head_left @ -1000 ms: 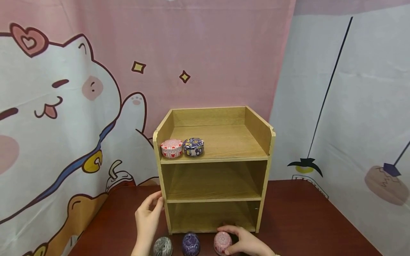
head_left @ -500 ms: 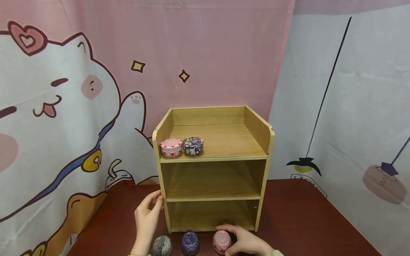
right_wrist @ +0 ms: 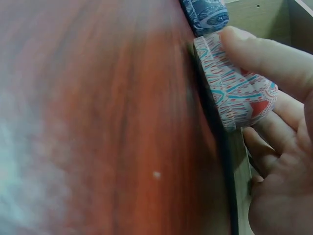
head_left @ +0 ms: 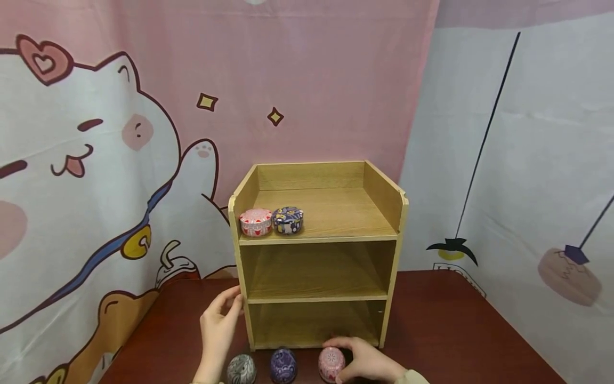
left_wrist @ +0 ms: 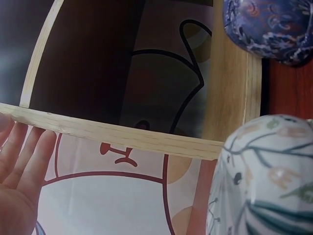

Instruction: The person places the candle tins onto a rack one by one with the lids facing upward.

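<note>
My right hand holds a round pink patterned tin on the table in front of the shelf. In the right wrist view, the thumb lies on one side of this tin and the fingers are on the other. My left hand touches the left side panel of the small wooden shelf; its fingers look fairly straight in the left wrist view. To the left of the held tin stand a dark purple tin and a grey-and-white tin.
On the top board, at the left, a pink tin with red hearts sits beside a blue-and-yellow tin. The shelf stands on a dark red table. A printed curtain hangs behind.
The head view has shifted slightly. Both hands keep their places, the left at the shelf panel and the right around the pink tin.
</note>
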